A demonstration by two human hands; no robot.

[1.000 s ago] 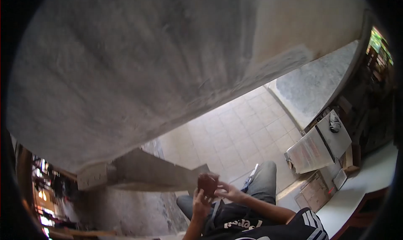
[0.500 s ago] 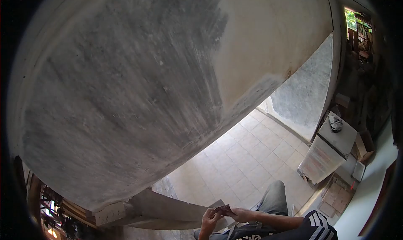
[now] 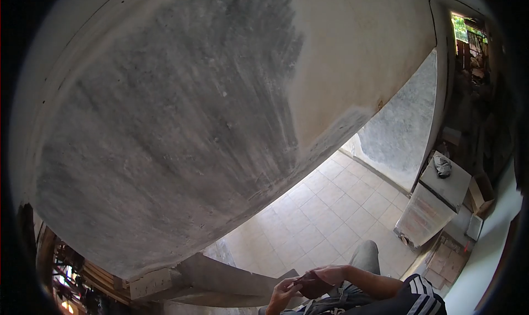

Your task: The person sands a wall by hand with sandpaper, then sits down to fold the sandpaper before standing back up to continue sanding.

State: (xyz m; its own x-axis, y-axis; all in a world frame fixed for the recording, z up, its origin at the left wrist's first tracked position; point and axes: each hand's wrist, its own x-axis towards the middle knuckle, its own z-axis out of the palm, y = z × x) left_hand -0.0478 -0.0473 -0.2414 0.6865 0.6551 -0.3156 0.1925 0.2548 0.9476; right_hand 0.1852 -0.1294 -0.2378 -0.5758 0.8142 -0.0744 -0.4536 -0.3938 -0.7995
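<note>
A reddish-brown sheet of sandpaper [image 3: 315, 286] is held between my two hands, low in the view in front of my body. My left hand [image 3: 283, 291] pinches its left edge with the fingertips. On the other side, my right hand [image 3: 329, 274] grips the upper right part, with its fingers partly hidden. The sheet looks folded or bent. Rising ahead of me is a large plastered wall [image 3: 182, 111], with a grey patch beside a cream-coloured area.
A grey ledge [image 3: 226, 279] runs along the wall's bottom. Pale floor tiles [image 3: 314, 216] lie beyond my bent knee [image 3: 365, 254]. To the right stands a whitish box-like cabinet [image 3: 427, 213] with a crumpled silvery bag [image 3: 442, 165] on top. An open cardboard box [image 3: 481, 195] is beside it.
My right hand has lifted and shifted right, and more of the sandpaper's face now shows between my hands. The whole view has shifted slightly.
</note>
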